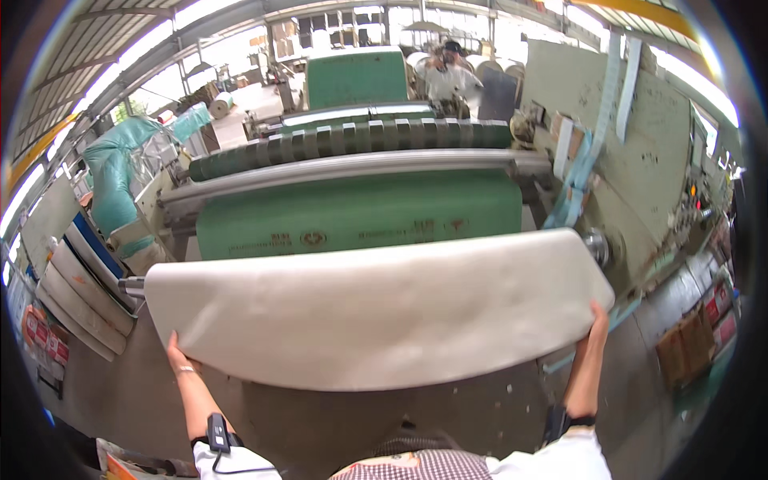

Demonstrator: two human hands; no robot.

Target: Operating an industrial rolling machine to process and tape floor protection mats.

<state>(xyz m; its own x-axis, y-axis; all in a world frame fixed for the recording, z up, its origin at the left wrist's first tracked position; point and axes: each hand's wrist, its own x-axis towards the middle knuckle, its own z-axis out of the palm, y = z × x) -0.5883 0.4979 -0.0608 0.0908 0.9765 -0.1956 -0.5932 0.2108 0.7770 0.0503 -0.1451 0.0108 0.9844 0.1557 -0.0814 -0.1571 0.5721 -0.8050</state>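
Note:
A wide off-white sheet (368,320) hangs over a roller and spreads toward me, its near edge curving down. My left hand (178,352) grips its near left edge, thumb on top and the other fingers hidden beneath. At the right corner, my right hand (597,320) holds the sheet the same way. Both arms reach forward, wide apart. The roller's metal shaft shows past the sheet at the left end (133,286) and the right end (597,246). Behind it hangs a green printed sheet (360,210).
Above the green sheet run a silver bar (360,166) and a dark banded roller (344,142). A tall machine side panel (624,120) stands at right, a cardboard box (685,346) below. Long rolls (84,296) lean at left. A person (452,80) is beyond the machine.

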